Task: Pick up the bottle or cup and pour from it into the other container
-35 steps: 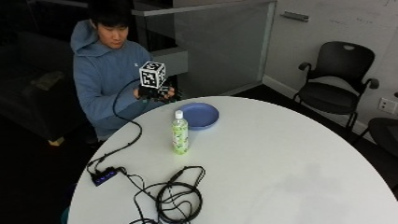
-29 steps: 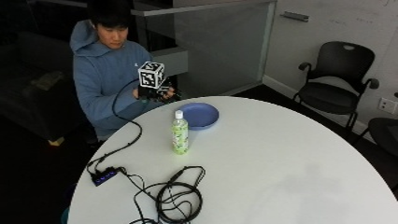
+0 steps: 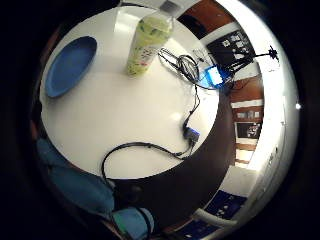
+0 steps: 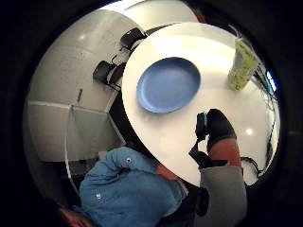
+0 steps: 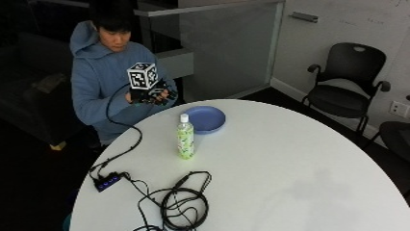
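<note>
Nothing is held as the gloved right hand [image 5: 152,94] hovers at the table's [image 5: 307,163] near edge, its finger position impossible to tell. With the capped green bottle [image 5: 185,137] upright beside the blue plate [image 5: 205,119], pickup and pouring both remain.

Round white table [image 5: 288,163] with upright green bottle [image 5: 185,140], blue plate [image 5: 206,119], coiled black cables [image 5: 183,207].

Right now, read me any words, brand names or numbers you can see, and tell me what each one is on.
No text can be read here.
Bottle: its green label has print, too small and blurred to read.
Person's blue hoodie: a small white chest mark, too blurred to read.
Blue plate: no marking.
</note>
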Demonstrator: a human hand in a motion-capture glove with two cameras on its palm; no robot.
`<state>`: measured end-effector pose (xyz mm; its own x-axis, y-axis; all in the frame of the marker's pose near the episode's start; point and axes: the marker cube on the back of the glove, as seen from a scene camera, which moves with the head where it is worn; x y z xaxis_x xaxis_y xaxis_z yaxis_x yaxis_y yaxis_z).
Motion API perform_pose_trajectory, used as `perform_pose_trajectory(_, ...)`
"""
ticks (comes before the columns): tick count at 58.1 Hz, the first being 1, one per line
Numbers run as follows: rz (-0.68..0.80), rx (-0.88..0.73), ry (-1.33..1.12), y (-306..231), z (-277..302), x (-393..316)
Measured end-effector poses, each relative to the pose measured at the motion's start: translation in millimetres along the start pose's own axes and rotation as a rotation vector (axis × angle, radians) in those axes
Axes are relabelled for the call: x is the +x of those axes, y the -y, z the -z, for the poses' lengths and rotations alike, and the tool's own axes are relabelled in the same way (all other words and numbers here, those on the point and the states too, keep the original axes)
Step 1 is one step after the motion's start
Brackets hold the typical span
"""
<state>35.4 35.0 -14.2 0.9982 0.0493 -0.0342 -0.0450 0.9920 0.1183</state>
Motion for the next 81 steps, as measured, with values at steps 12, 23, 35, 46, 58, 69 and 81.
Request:
perform_pose_trajectory(12, -0.011, 0.045, -0.012, -9, 17, 38)
perform_pose_trajectory(23, 0.004, 0.058, 0.047, -10, 34, 72)
perform_pose_trajectory(35, -0.01, 0.072, 0.125, -9, 44, 112)
perform_pose_trajectory(46, -0.051, 0.051, 0.176, -7, 43, 144)
perform_pose_trajectory(58, -0.057, -0.013, 0.32, 0, 44, 167)
perform_pose_trajectory(69, -0.055, -0.094, 0.428, 16, 46, 187)
perform_pose_trajectory(81, -0.061, -0.128, 0.418, 35, 46, 207)
